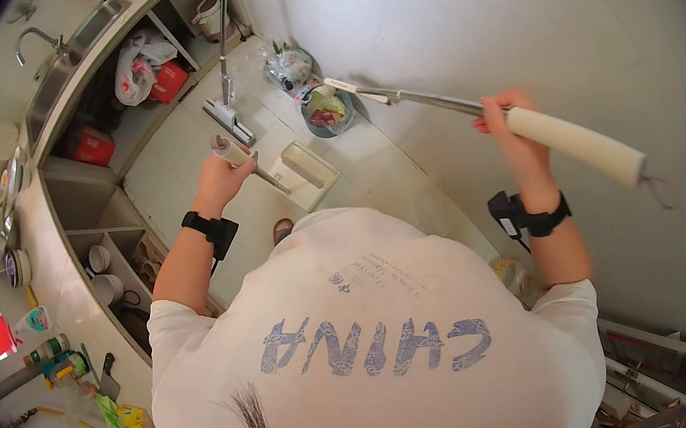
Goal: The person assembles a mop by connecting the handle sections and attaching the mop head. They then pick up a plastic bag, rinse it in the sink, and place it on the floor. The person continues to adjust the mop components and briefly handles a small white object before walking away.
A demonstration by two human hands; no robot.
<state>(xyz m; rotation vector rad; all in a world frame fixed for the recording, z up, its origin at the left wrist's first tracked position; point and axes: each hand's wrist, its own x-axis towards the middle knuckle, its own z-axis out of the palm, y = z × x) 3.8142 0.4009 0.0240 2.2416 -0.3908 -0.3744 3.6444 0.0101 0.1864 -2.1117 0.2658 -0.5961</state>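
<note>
My left hand (220,181) is closed around the pale padded grip of a long-handled dustpan (325,179). Its cream pan rests on the tiled floor in front of me. On the right, my right hand (513,126) grips a long-handled broom (441,101) just below its cream foam sleeve. The broom's metal pole slants up across the white wall side. Its narrow cream head, seen nearly edge-on, lies over the rim of a grey bin (342,125). Red and green scraps show in the lined bin. Whether the head touches the rim I cannot tell.
Beside the bin sits a clear bag of greens (287,68). A flat mop (229,122) stands near open shelves. Red boxes (170,82) and bowls (107,288) fill the shelves below the sink (82,40). A cleaver (108,376) lies on the left counter.
</note>
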